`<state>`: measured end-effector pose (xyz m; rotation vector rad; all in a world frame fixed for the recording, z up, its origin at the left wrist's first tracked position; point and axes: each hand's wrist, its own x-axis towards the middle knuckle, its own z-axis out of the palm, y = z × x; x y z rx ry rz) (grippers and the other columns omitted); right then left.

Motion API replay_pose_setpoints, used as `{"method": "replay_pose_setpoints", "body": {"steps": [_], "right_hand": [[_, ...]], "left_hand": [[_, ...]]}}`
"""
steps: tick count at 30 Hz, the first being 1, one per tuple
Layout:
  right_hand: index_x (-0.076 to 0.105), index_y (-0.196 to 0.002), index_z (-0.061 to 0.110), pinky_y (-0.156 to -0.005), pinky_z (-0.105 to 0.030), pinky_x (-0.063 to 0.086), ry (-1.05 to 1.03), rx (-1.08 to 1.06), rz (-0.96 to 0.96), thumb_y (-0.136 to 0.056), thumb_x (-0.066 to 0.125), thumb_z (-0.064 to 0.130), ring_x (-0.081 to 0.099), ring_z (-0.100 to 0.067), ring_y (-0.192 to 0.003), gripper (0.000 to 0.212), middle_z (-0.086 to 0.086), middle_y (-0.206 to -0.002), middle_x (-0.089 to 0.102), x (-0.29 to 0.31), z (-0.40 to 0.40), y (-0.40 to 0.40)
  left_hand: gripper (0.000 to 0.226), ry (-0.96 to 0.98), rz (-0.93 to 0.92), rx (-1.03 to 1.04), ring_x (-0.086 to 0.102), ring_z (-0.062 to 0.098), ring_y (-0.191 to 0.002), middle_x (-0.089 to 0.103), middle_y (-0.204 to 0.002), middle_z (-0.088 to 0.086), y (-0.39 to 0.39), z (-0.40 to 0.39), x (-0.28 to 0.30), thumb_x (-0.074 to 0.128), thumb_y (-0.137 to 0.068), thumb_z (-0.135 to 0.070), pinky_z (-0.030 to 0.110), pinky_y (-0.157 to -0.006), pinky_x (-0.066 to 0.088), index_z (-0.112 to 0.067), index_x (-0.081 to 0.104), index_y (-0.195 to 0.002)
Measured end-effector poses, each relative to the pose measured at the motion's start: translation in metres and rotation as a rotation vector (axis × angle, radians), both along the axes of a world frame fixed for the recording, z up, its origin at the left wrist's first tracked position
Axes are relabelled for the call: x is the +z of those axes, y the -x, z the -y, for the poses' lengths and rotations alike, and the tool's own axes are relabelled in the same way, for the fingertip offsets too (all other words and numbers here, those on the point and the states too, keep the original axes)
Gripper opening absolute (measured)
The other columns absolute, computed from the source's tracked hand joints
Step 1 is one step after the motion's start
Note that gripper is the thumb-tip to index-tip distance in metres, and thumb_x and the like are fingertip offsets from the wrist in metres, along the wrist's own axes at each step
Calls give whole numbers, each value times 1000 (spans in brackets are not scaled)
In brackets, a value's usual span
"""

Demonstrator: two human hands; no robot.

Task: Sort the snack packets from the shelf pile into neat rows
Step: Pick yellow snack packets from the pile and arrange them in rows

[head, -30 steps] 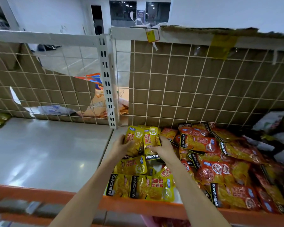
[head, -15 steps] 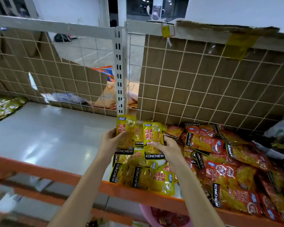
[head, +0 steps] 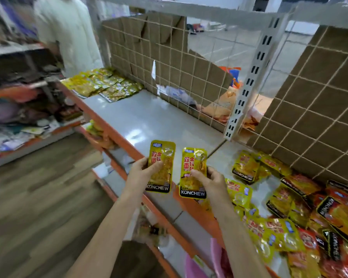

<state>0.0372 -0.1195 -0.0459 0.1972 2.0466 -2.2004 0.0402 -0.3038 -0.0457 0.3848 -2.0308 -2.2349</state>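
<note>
My left hand (head: 140,174) grips one yellow KONCHEW snack packet (head: 161,157) upright, over the shelf's orange front rail. Beside it, my right hand (head: 211,180) holds a second yellow packet (head: 193,169) the same way. To the right lies the loose pile of yellow and red packets (head: 301,213) on the grey shelf (head: 155,117). At the shelf's far left end, several yellow packets lie flat in rows (head: 102,84).
A wire grid backed with brown cardboard (head: 319,101) closes the shelf's rear, with a white slotted upright (head: 251,81) in it. A person in a pale garment (head: 68,31) stands at the far left. Another cluttered rack (head: 24,101) stands left, and wood-look floor lies below.
Both hands have lifted a yellow packet each off the pile and carried them left, toward the front rail. The view has swung left, and the sorted rows and a person have come into sight.
</note>
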Motion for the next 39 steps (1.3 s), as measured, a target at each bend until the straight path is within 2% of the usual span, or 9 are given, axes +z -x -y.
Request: {"method": "replay_pose_setpoints", "body": {"steps": [5, 8, 11, 18, 22, 26, 30, 35, 39], "right_hand": [[69, -91, 11, -74, -36, 54, 28, 147, -4, -85, 67, 10, 67, -24, -80, 7, -12, -90, 72, -1, 63, 9], [68, -91, 12, -77, -41, 55, 52, 223, 8, -85, 66, 9, 68, -26, -81, 7, -13, -91, 72, 0, 104, 16], [67, -94, 9, -73, -36, 56, 78, 274, 10, -85, 66, 7, 70, -21, -75, 9, -11, -88, 72, 4, 150, 24], [68, -95, 12, -85, -47, 55, 67, 295, -33, -82, 70, 12, 69, -32, -90, 12, -10, -93, 74, 11, 260, 46], [67, -98, 15, -63, -27, 54, 71, 269, -59, -85, 67, 15, 71, -23, -81, 13, -4, -89, 74, 11, 310, 56], [67, -93, 9, -58, -19, 53, 66, 205, -46, -85, 66, 7, 68, -14, -71, 8, -7, -84, 72, 6, 346, 72], [66, -92, 9, -55, -17, 52, 39, 149, -48, -84, 67, 5, 67, -14, -69, 9, -4, -82, 71, 8, 369, 102], [67, -89, 9, -64, -30, 53, 21, 27, -76, -82, 68, 7, 67, -22, -72, 7, -10, -83, 71, 6, 386, 166], [66, -86, 7, -56, -20, 53, 62, -63, -106, -83, 66, 1, 67, -11, -63, 7, -7, -77, 71, 6, 406, 228]], "left_hand": [[7, 3, 37, 157, 68, 30, -78, 72, -85, 12, -20, 66, -4, 67, -85, -13, 47, -82, 53, -9, 69, -90], [4, -13, 52, 244, 67, 32, -78, 72, -85, 13, -28, 106, -4, 66, -85, -14, 50, -84, 52, -12, 70, -87], [4, -21, 37, 293, 68, 28, -75, 73, -81, 9, -30, 148, 1, 66, -85, -13, 44, -80, 52, -13, 70, -85], [5, -16, 7, 299, 69, 19, -68, 73, -78, 5, -17, 250, 15, 64, -86, -11, 34, -69, 55, -10, 68, -90], [7, 33, 20, 257, 68, 20, -72, 72, -84, 7, -2, 304, 15, 65, -86, -12, 35, -72, 54, -11, 68, -92], [7, 49, 45, 220, 69, 16, -69, 73, -81, 3, 20, 345, 12, 65, -86, -12, 28, -65, 54, -13, 68, -91], [7, 73, 54, 135, 69, 15, -68, 73, -77, 0, 59, 373, 14, 64, -86, -11, 26, -63, 52, -12, 68, -93], [13, 116, 37, 42, 67, 18, -74, 71, -88, 8, 124, 395, 19, 61, -89, -8, 21, -61, 51, -5, 66, -101], [11, 135, 4, -26, 65, 5, -60, 69, -74, 0, 189, 410, 21, 57, -90, -1, 15, -54, 49, -2, 64, -98]]}}
